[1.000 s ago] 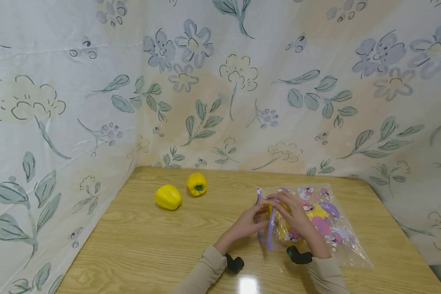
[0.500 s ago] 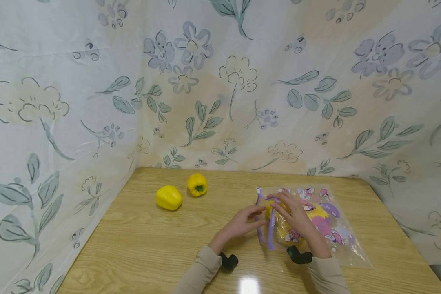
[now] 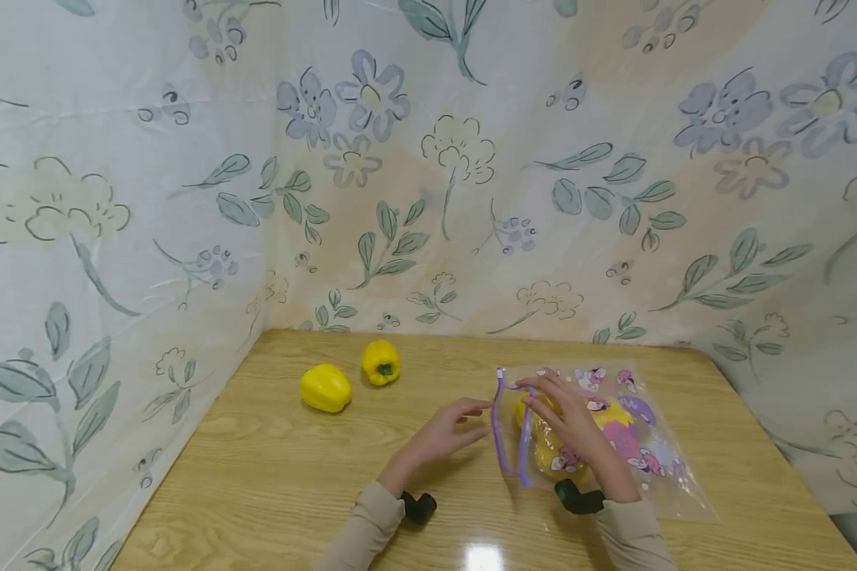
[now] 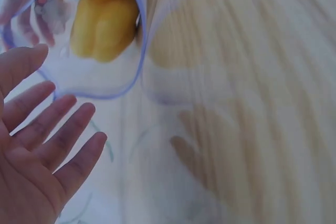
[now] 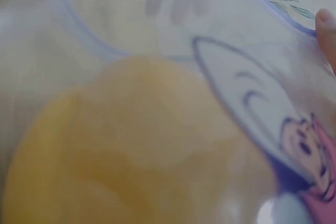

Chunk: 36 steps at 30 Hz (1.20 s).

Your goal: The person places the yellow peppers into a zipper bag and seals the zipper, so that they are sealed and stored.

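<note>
A clear printed bag (image 3: 674,468) with a purple zip rim (image 3: 499,444) lies on the right of the table, its mouth gaping leftward. Yellow peppers show inside it, two of them clearly in the left wrist view (image 4: 105,27). My right hand (image 3: 571,420) rests on the bag's upper side, its fingers at the rim, holding the mouth up. Just left of the mouth, my left hand (image 3: 445,436) has its fingers spread, with nothing in it; its palm shows in the left wrist view (image 4: 42,150). Through the film, the right wrist view shows a blurred yellow pepper (image 5: 142,145).
Two more yellow peppers, one lying on its side (image 3: 326,388) and one with its green stem toward me (image 3: 381,363), are at the back left of the wooden table (image 3: 257,476). A flowered cloth (image 3: 457,262) hangs behind and along the left side.
My left hand has drawn back leftward out of the bag's mouth, leaving it empty. The right hand stays at the rim. The two peppers on the table have not moved.
</note>
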Motion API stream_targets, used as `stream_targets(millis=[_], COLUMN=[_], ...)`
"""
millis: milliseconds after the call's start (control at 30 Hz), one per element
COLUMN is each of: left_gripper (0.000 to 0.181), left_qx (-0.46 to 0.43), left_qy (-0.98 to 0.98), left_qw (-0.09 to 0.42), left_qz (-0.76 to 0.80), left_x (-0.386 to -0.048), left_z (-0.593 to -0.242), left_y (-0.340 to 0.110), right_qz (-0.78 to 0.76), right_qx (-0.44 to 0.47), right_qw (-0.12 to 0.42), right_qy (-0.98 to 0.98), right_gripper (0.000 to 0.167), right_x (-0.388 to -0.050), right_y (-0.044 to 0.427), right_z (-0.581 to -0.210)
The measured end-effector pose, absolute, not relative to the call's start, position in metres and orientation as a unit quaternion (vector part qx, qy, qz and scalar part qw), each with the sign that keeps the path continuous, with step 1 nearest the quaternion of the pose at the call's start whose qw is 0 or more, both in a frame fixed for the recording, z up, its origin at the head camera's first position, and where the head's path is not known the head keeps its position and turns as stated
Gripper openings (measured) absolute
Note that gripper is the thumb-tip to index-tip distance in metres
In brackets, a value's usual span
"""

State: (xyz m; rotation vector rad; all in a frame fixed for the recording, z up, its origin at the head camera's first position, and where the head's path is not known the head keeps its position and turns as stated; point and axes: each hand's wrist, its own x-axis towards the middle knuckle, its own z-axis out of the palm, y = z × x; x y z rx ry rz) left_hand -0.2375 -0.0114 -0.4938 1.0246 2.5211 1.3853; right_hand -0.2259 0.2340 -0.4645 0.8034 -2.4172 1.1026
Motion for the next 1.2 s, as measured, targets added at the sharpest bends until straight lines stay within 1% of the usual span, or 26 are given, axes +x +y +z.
stream_targets(millis=[400,500,600,733,867,1000,1200], left_gripper=[0.047,0.046,0.044,0.042,0.042,0.04,0.039], left_qx=[0.335,0.329,0.319,0.325,0.329,0.303,0.28], left_qy=[0.841,0.843,0.844,0.845,0.849,0.862,0.878], left_qw=[0.023,0.027,0.025,-0.003,-0.02,-0.026,-0.055], left_qz=[0.424,0.424,0.431,0.424,0.414,0.405,0.384], left_x=[-0.246,-0.238,-0.236,-0.248,-0.253,-0.258,-0.265], left_z=[-0.482,-0.465,-0.459,-0.464,-0.456,-0.448,-0.439], left_y=[-0.059,-0.07,-0.081,-0.099,-0.118,-0.138,-0.165], right_qz=[0.392,0.391,0.391,0.389,0.388,0.386,0.389], right_qx=[0.285,0.288,0.291,0.296,0.298,0.304,0.294], right_qw=[0.191,0.194,0.197,0.2,0.196,0.198,0.193], right_qy=[-0.854,-0.853,-0.851,-0.85,-0.85,-0.848,-0.851], right_gripper=[0.025,0.025,0.025,0.025,0.026,0.026,0.026], right_x=[-0.226,-0.226,-0.226,-0.227,-0.228,-0.229,-0.228], right_y=[0.234,0.235,0.234,0.234,0.235,0.236,0.235], right_z=[-0.468,-0.468,-0.467,-0.468,-0.47,-0.472,-0.47])
